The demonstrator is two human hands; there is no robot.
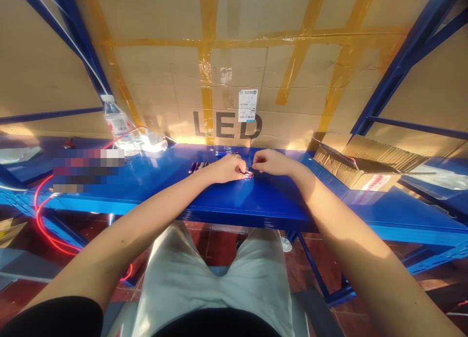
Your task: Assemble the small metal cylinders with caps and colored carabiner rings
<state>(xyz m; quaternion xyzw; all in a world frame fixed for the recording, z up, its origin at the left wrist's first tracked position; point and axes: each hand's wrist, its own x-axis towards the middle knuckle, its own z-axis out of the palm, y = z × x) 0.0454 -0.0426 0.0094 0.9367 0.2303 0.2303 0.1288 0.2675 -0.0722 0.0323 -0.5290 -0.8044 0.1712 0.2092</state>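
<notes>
Hands (228,168) (270,162) — both pinch small shiny part (249,173) | blue shelf (256,200) | part's axis too small to tell

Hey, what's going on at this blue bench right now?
A seated person has both hands together on the blue shelf. The left hand and right hand pinch a small shiny part between their fingertips; what it is cannot be told. A row of small dark pieces lies just left.

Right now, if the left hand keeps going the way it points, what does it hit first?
The small shiny part pinched at its fingertips, then almost at once the right hand facing it. The left hand points right along the shelf; depth looks level.
</notes>
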